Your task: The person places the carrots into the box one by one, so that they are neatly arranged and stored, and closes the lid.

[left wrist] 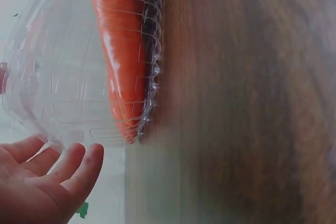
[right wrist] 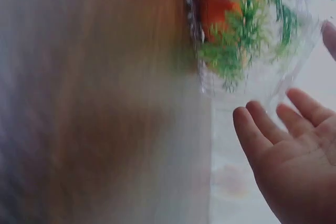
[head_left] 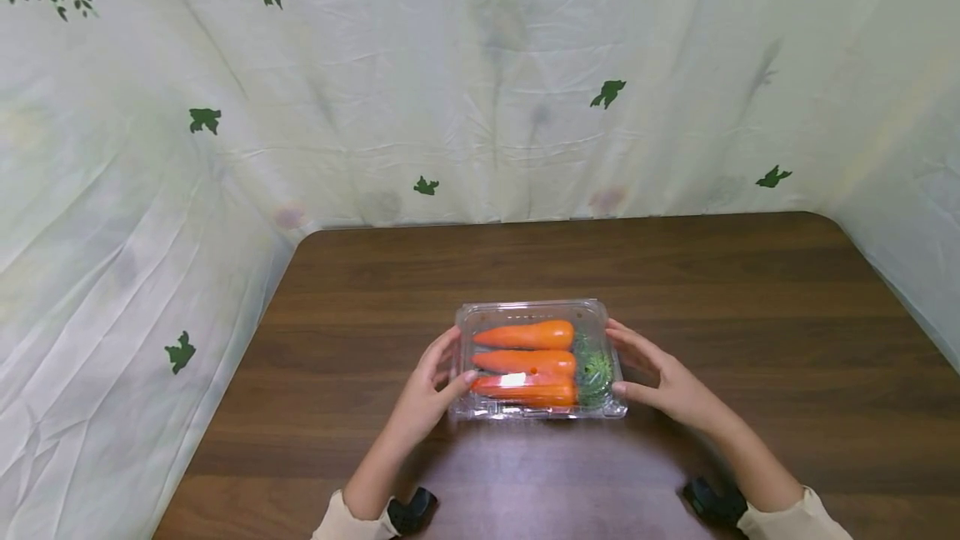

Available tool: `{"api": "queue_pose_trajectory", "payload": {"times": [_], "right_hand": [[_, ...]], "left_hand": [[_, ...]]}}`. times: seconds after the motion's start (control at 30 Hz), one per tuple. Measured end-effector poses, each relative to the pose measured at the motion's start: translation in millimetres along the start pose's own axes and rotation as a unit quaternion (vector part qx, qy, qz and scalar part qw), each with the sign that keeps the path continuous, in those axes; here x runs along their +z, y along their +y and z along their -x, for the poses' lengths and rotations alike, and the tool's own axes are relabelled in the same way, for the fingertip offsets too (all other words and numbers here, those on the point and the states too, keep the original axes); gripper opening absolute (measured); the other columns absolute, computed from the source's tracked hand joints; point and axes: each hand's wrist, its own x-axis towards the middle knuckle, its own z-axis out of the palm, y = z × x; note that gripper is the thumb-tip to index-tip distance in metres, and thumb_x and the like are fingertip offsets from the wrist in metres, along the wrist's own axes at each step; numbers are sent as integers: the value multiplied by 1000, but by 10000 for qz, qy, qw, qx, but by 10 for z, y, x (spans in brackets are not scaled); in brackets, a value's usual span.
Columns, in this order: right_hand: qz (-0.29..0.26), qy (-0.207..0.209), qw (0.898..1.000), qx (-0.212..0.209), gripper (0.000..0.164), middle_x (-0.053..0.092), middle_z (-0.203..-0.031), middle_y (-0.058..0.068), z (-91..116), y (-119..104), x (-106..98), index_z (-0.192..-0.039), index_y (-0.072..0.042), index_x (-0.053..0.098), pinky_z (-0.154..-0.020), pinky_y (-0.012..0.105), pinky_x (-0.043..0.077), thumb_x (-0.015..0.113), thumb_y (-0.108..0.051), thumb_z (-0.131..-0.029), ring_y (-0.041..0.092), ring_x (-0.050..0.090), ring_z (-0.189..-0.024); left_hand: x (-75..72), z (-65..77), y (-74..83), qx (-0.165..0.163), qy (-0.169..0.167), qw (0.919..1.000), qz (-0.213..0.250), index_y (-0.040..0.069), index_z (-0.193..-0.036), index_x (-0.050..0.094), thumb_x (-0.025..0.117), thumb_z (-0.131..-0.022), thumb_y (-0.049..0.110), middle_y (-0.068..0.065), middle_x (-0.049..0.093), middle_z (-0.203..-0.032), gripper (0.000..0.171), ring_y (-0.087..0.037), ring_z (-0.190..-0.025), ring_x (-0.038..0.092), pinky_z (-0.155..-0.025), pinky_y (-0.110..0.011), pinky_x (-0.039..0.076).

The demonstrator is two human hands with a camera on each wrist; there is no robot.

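Observation:
A clear plastic clamshell box [head_left: 525,312] stands near the middle of the wooden table, its lid closed. Inside lie three orange carrots [head_left: 525,334], side by side, with green leafy tops [head_left: 596,369] at the right end. My left hand [head_left: 431,390] is at the box's left end, thumb at the lid's near corner and fingers loosely extended along the side. At the opposite end is my right hand [head_left: 667,382], its thumb by the near right corner and its fingers spread toward the far corner. Both wrist views show relaxed fingers close to the clear wall.
The brown table [head_left: 750,298] has rounded far corners. Behind it and at both sides hangs a pale cloth [head_left: 487,107] with green leaf shapes. A black wrist device [head_left: 412,511] is on the left wrist, another black device [head_left: 712,502] on the right.

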Motion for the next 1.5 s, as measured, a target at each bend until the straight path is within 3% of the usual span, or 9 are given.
{"api": "queue_pose_trajectory", "payload": {"times": [0.2,0.3,0.53,0.67,0.8,1.03,1.2,1.5], "right_hand": [[-22,396,9973,624,72,21,-144,15,53,-53,90,-139,-10,30,-92,48,35,70,-10,-78,35,37,-120],[26,551,9938,963,72,29,-139,15,85,-78,120,-138,-12,30,-88,49,39,70,-15,-78,34,44,-113],[-173,636,9915,1119,66,51,-106,16,120,-134,170,-134,-1,32,-74,28,48,69,-11,-79,20,56,-87],[-539,533,9889,1275,64,56,-87,16,140,-164,193,-133,2,29,-63,29,50,66,-8,-81,19,58,-72],[-985,480,9804,1636,58,60,-78,19,158,-183,226,-128,3,27,-56,37,51,62,-9,-84,26,61,-64],[-1940,430,9556,2177,58,61,-81,25,177,-198,271,-125,7,21,-56,41,52,61,-8,-85,30,63,-64],[-2279,386,9486,2161,59,61,-79,23,195,-200,283,-123,8,20,-57,41,52,61,-5,-83,28,64,-64],[-2483,258,9545,1633,53,58,-71,11,221,-146,330,-119,7,17,-51,27,50,57,1,-85,14,58,-55]], "left_hand": [[1,34,-40,25,65,9998,169,-6,-133,34,53,-89,2,-23,26,-138,49,-41,-115,40,-87,-41,42],[-12,65,-95,-47,135,9997,217,-4,-132,38,48,-92,4,-21,30,-136,42,-37,-110,46,-83,-30,44],[-29,156,-344,-630,241,9957,628,3,-136,30,45,-94,8,-19,41,-122,45,-25,-99,53,-78,-27,46],[-21,221,-340,-1058,238,9903,869,2,-132,34,47,-93,9,-16,47,-105,42,-18,-84,54,-71,-28,48],[-13,264,-362,-1253,33,9862,1078,3,-131,37,49,-93,12,-14,54,-93,41,-18,-79,56,-71,-33,50],[2,288,-401,-1359,-190,9761,1684,3,-133,32,54,-90,13,-11,58,-84,49,-20,-72,60,-72,-36,50],[22,295,-402,-1419,-177,9709,1919,3,-134,31,56,-89,14,-9,56,-81,53,-18,-71,59,-72,-35,50],[22,316,-400,-1407,-195,9723,1854,2,-134,29,55,-89,11,-7,52,-75,53,-17,-66,57,-69,-33,50]]}}
